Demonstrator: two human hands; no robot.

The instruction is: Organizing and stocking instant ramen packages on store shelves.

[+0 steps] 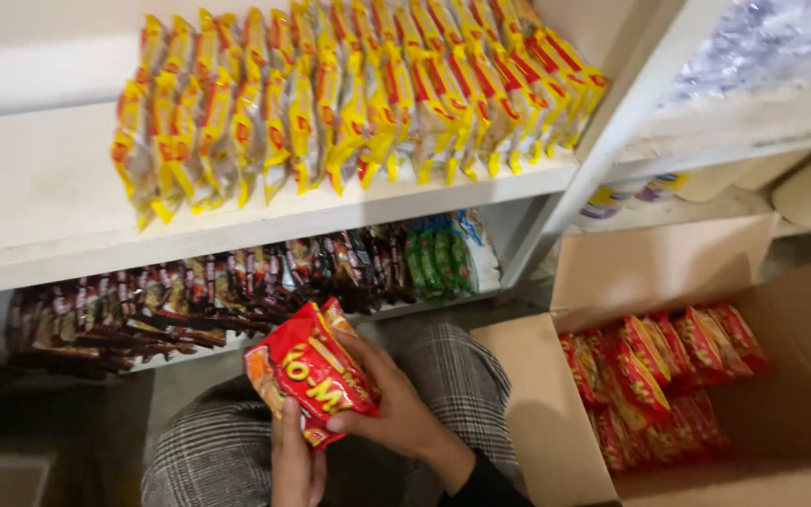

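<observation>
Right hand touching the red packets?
Touching. Head view: right hand wraps the red packets, fingers on their face; left hand supports below.

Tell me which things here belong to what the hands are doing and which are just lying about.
In hand:
red packets, held by left hand and right hand
cardboard box of matching red packets

Lying about:
yellow packets
dark packets
green packets

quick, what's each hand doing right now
left hand: closed on the red snack packets, from below
right hand: closed on the same packets
</observation>
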